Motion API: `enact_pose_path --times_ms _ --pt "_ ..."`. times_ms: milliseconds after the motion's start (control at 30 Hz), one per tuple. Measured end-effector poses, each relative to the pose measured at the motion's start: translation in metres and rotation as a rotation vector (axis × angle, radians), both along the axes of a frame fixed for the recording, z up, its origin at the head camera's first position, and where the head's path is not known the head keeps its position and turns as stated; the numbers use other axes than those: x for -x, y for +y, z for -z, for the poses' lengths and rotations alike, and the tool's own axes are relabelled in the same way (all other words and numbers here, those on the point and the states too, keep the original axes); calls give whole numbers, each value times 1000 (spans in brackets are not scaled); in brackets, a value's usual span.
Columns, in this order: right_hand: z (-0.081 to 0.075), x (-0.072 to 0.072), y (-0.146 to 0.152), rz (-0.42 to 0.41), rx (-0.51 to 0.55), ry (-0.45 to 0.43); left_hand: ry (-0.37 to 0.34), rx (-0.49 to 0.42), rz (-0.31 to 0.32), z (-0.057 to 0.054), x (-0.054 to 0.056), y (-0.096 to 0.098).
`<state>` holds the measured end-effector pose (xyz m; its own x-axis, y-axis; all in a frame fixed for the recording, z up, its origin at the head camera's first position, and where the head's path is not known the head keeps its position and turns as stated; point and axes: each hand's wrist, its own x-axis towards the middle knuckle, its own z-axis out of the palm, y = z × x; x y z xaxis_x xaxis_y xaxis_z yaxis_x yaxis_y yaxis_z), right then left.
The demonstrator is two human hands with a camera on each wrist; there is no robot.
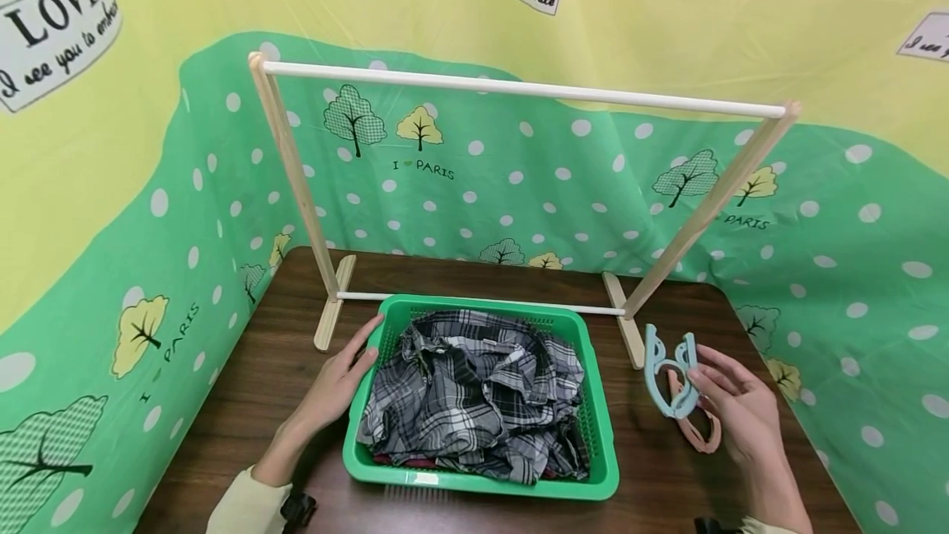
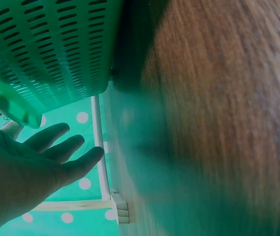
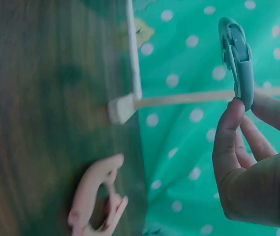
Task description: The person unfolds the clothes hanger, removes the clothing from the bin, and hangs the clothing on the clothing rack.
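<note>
My right hand (image 1: 745,410) pinches a folded light blue folding clothes hanger (image 1: 652,365) between thumb and fingers, raised above the table at the right. The right wrist view shows the hanger edge-on, upright at the fingertips. Below it on the tabletop lies a pink folding hanger (image 3: 83,196), partly covered by the blue one in the head view. At the left side of a green plastic basket (image 1: 604,435), my left hand (image 1: 337,381) touches the rim with its fingers extended and spread. Crumpled grey plaid clothing (image 1: 460,402) fills the basket, with a little dark red cloth showing underneath.
Behind the basket stands a wooden clothes rack with a white top rail (image 1: 519,89) and a thin lower bar (image 1: 482,301). Its right foot (image 1: 624,320) is close to the blue hanger. A green and yellow printed curtain (image 1: 474,213) surrounds the dark wooden table (image 1: 259,402).
</note>
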<state>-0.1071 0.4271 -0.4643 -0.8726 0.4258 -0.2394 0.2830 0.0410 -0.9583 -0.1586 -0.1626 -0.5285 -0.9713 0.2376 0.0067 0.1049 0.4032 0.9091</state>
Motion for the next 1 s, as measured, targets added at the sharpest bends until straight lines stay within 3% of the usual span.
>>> enact_pose_path --times_ms 167,300,433,633,800,1000 --pt "-14 0 -19 -66 41 71 15 21 5 -2 0 -1" --pt "-23 -1 -34 -126 39 108 115 84 39 -10 -1 -1" --pt "-30 2 -52 -170 -9 133 210 194 33 -25 0 1" --pt "-40 7 -79 -270 -26 174 238 306 -24 -57 -3 14" --pt "-51 12 -101 -324 -58 148 282 301 47 -84 -8 31" --pt "-64 17 -128 -364 -4 173 291 275 174 -107 -11 50"
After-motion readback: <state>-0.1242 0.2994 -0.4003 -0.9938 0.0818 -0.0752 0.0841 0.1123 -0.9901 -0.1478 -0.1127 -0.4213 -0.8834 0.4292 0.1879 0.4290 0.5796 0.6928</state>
